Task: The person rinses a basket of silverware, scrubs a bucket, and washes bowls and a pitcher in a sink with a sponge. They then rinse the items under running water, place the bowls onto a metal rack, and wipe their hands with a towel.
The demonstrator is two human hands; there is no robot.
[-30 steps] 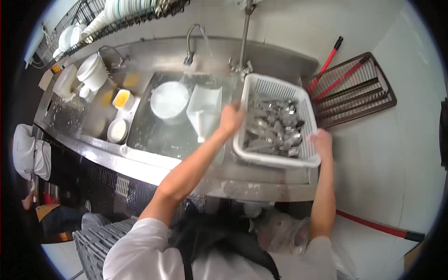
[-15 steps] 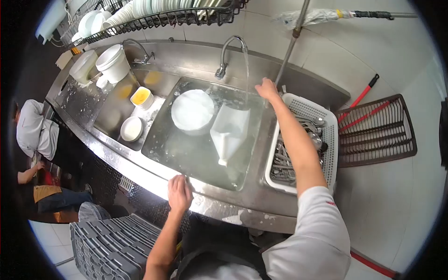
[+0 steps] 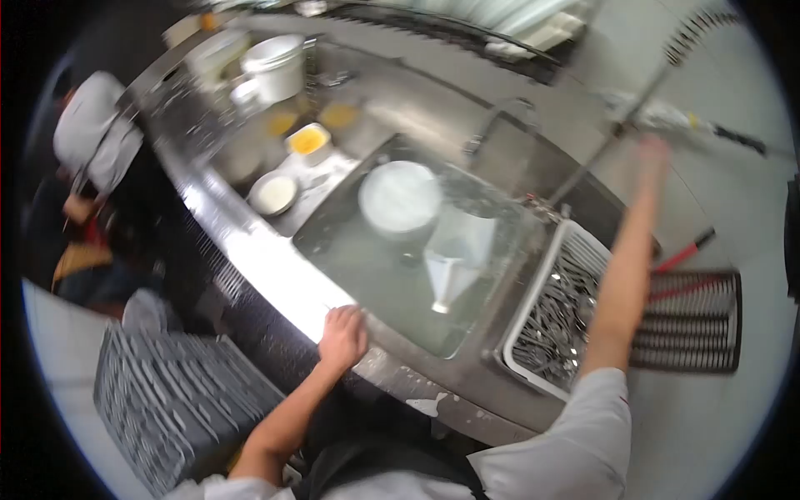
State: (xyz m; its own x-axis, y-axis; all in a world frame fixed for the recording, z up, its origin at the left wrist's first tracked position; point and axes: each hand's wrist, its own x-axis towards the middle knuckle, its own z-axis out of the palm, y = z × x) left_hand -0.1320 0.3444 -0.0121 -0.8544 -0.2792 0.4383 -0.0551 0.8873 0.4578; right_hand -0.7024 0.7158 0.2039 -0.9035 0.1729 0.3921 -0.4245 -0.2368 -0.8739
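My left hand (image 3: 343, 335) rests on the front rim of the steel sink (image 3: 392, 354), its fingers curled over the edge. My right hand (image 3: 654, 154) is raised at the far right, near the upright metal pipe (image 3: 617, 129) and the wall. It is smeared by motion, so its fingers cannot be made out. In the water-filled basin (image 3: 358, 275) float a round white tub (image 3: 400, 197) and a translucent funnel-shaped container (image 3: 454, 258). Under my right forearm stands a white basket (image 3: 518, 337) full of cutlery (image 3: 554, 312). A curved faucet (image 3: 500, 117) rises behind the basin.
Left of the basin are a container with yellow contents (image 3: 309, 140), a white bowl (image 3: 273, 194) and white buckets (image 3: 275, 71). Grey stacked crates (image 3: 175, 392) stand at lower left. A co-worker (image 3: 98, 133) is beyond. A dark slatted rack (image 3: 692, 325) leans at right.
My right hand has moved up and right, from beside the lower pipe toward the wall. My left hand stays on the rim. The view has tilted, and the sink appears shifted right.
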